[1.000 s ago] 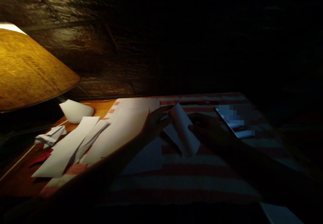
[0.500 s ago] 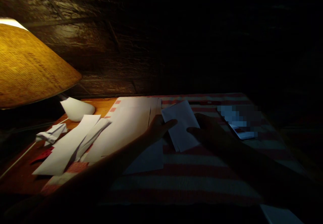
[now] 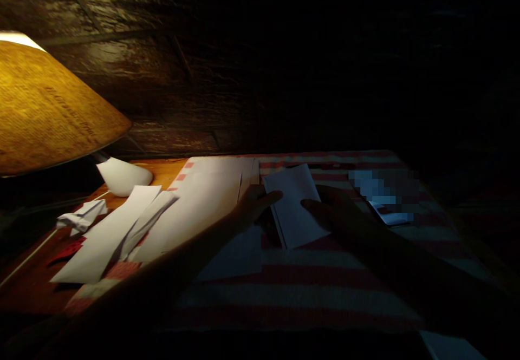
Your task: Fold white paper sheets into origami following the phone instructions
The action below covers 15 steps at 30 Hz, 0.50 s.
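Observation:
Between my two hands is a folded sheet of white paper point(image 3: 296, 208), tilted a little, with a second layer edge showing along its left side. My left hand point(image 3: 257, 202) grips its left edge, thumb on top and fingers underneath. On the right edge, my right hand point(image 3: 325, 205) holds it the same way, its thumb lying over the paper. Both hands are in shadow and their fingers are mostly hidden. Larger white sheets point(image 3: 203, 197) lie flat on the striped cloth point(image 3: 309, 295), partly under my left forearm.
A lamp with a yellow shade point(image 3: 52, 105) and white base point(image 3: 124, 176) stands at the left. Near it lie paper strips point(image 3: 109, 235), a crumpled paper point(image 3: 83, 216) and a red object point(image 3: 67, 250). A blurred-out, phone-like device point(image 3: 385, 203) lies right. A dark wall point(image 3: 162, 78) rises behind.
The folded paper has turned slightly and shows a wider face, its lower right corner now further right. My hands keep their grip in nearly the same place.

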Tool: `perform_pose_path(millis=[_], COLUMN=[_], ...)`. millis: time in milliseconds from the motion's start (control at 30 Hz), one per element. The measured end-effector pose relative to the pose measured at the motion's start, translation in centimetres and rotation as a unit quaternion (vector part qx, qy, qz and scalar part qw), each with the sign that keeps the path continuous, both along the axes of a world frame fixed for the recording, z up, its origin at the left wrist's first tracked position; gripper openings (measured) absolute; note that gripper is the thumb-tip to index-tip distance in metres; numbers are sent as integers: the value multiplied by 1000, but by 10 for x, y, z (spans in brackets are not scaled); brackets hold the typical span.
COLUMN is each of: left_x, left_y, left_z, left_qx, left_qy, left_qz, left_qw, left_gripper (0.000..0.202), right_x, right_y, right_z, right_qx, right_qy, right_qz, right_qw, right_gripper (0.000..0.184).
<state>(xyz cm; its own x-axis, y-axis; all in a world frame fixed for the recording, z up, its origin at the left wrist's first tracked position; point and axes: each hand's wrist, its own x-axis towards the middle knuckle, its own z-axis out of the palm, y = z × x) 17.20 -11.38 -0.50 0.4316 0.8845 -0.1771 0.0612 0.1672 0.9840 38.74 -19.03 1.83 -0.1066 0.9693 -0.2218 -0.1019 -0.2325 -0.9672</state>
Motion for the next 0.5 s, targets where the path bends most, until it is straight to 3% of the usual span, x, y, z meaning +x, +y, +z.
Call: perform_pose_path(millis=[233, 500], left_x=[0, 1], left_y=[-1, -1], left_z=[2, 2], left_qx=[29, 36], left_qy=[-39, -15], left_qz=[14, 21], left_qw=[999, 999], left_gripper=[56, 58], right_x=[0, 2], right_y=[-2, -1], right_z=[4, 2], right_qx=[-29, -13], right_qy=[12, 29], right_qz=[-7, 10], right_qw=[999, 999], right_gripper=[30, 35])
